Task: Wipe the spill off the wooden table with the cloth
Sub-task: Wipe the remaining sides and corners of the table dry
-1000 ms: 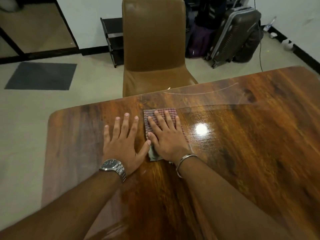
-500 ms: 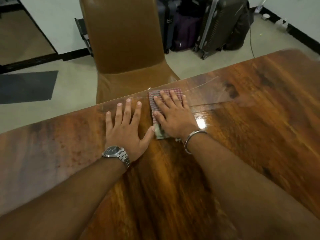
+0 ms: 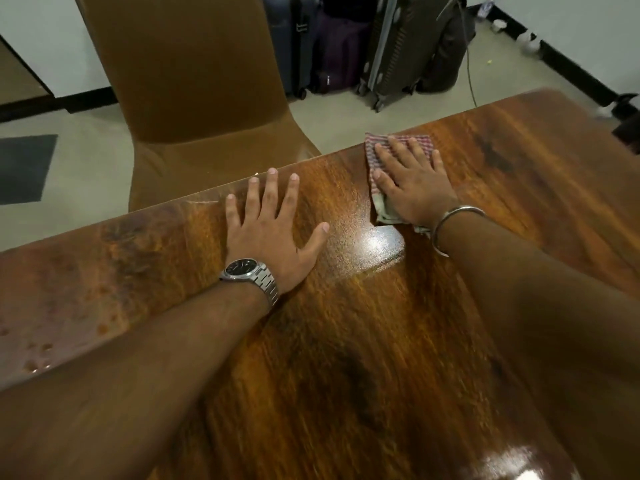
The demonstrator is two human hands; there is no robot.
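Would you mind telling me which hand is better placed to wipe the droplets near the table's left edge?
Left, probably. The left hand lies flat nearer the droplets, but it is bare; the cloth sits under the right hand near the far edge, so it would need passing over.

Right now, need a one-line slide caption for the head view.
Right hand presses a checked cloth flat near the wooden table's far edge; left hand rests flat beside it.

A brown chair [image 3: 194, 81] stands near suitcases [image 3: 398, 46] and a dark mat [image 3: 24, 168].
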